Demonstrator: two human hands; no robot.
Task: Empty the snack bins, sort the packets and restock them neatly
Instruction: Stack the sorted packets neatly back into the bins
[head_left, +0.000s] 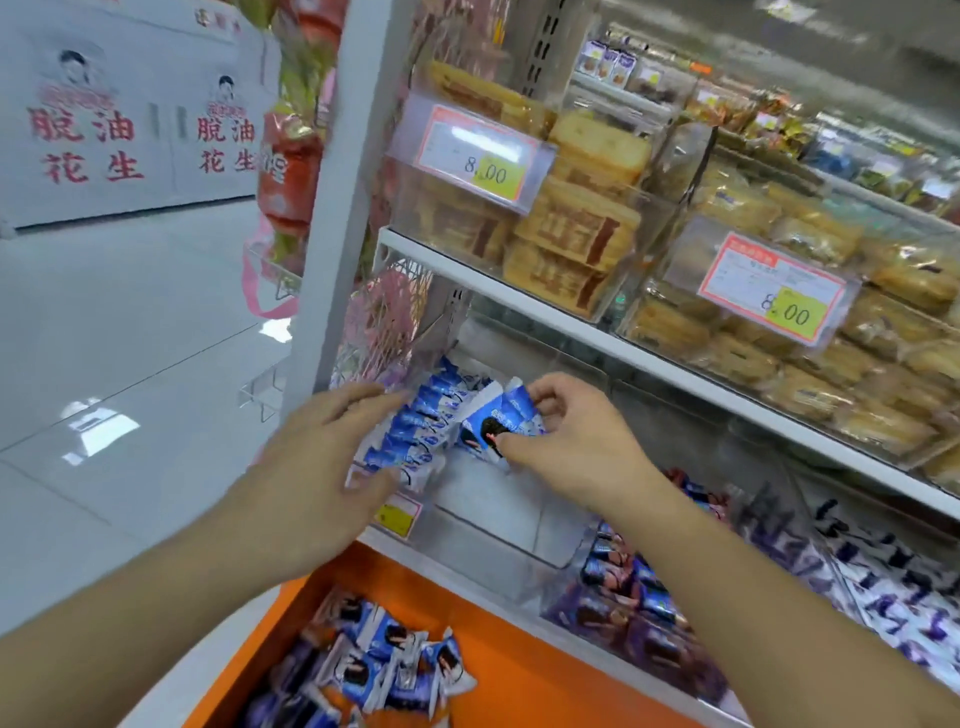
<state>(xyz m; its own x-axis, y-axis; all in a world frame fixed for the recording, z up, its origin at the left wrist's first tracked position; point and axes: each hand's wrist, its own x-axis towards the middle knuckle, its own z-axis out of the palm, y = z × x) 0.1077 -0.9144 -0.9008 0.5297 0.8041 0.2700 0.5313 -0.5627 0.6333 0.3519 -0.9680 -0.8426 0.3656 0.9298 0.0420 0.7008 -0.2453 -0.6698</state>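
one packet (501, 418) is pinched by the right hand (566, 441) at the bin (498, 512), the row (415, 431) steadied by the spread left hand (332, 457); best slotted upright, flush against the row.

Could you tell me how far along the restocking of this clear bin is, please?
Done: a row of blue packets stands along the clear bin's left side. In hand: the right hand pinches another packet, the left hand steadying the row. Left: the loose packets below.
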